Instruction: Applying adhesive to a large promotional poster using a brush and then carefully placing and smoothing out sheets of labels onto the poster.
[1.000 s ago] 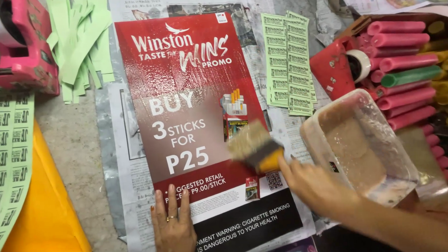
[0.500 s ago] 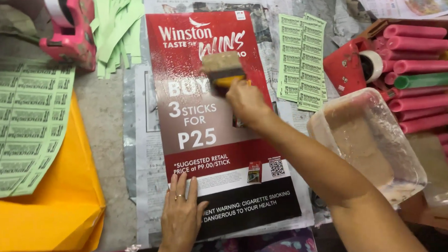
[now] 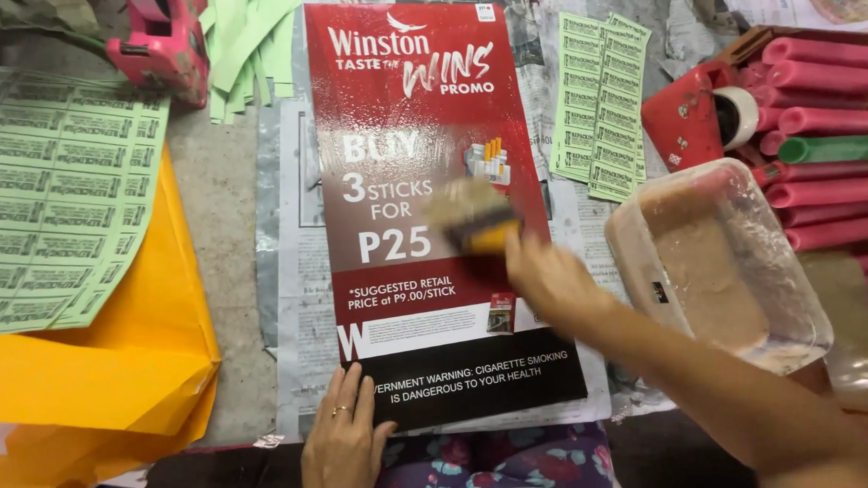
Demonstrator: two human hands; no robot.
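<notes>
A glossy red, maroon and black poster (image 3: 420, 129) lies flat on newspaper (image 3: 297, 306) in front of me. My right hand (image 3: 551, 283) grips a wide paintbrush (image 3: 472, 219) with a yellow handle, its bristles pressed on the poster's middle right. My left hand (image 3: 343, 440), wearing a ring, lies flat with fingers spread on the poster's lower left corner.
A clear plastic tub (image 3: 718, 263) of pale liquid sits at right. Behind it, pink foam rolls (image 3: 822, 76) and a tape roll (image 3: 737, 113). Green printed sheets (image 3: 53, 209) lie on yellow paper (image 3: 93, 381) at left; more green slips (image 3: 597, 104) and a pink tape dispenser (image 3: 162, 42) are further back.
My right hand has swept the brush from the lower middle of the poster up to its top, then back down to the middle right. My left hand stayed pressed on the lower corner.
</notes>
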